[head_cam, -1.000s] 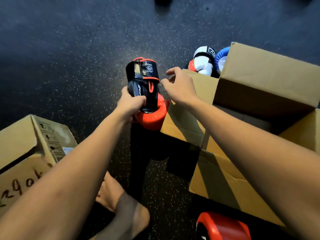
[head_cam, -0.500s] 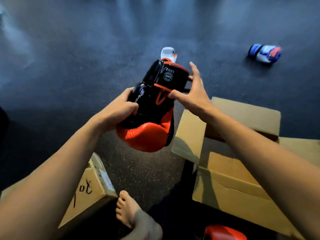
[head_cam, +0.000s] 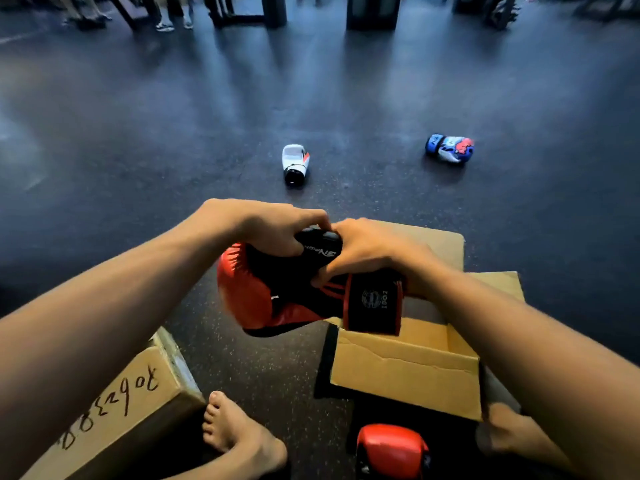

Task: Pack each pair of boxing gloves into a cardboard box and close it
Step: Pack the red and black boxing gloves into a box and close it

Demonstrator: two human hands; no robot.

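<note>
While both grips clench on it, the red-and-black glove (head_cam: 249, 292) hangs in the air, lying roughly level: cuff to the right over the near-left corner of the open cardboard box (head_cam: 405, 375), padded end out past the box's left side, above the floor (head_cam: 173, 168)

Left grip (head_cam: 277, 233): fingers curled over the glove's top from the left, grasping it
Right grip (head_cam: 367, 251): fingers curled round the glove just beside the cuff, grasping it; the two grips touch at the fingertips

Obstructions:
- hands cover the glove's middle; only part of its white lettering shows
- glove cuff and right forearm hide much of the box's inside, so its contents cannot be told
- far flap (head_cam: 433, 244) of the open box lies folded outward behind the hands

Surroundings:
- second red glove (head_cam: 391, 448) on the floor just beside the box's near wall, cut by the bottom edge of the view
- white glove (head_cam: 295, 164) on the floor beyond the hands, cuff toward the camera
- blue glove (head_cam: 449, 149) well apart from it to the right, with white and red patches
- closed box (head_cam: 114, 410) at lower left, handwritten digits on top
- left bare foot (head_cam: 239, 441) touching the closed box; right bare foot (head_cam: 512, 434) at the open box's near-right corner
- furniture legs and sandalled feet (head_cam: 166, 26) at the far edge, blurred

Counts: gloves 4 (red-and-black 2, white 1, blue 1); boxes 2 (open 1, closed 1); hands 2; own bare feet 2
</note>
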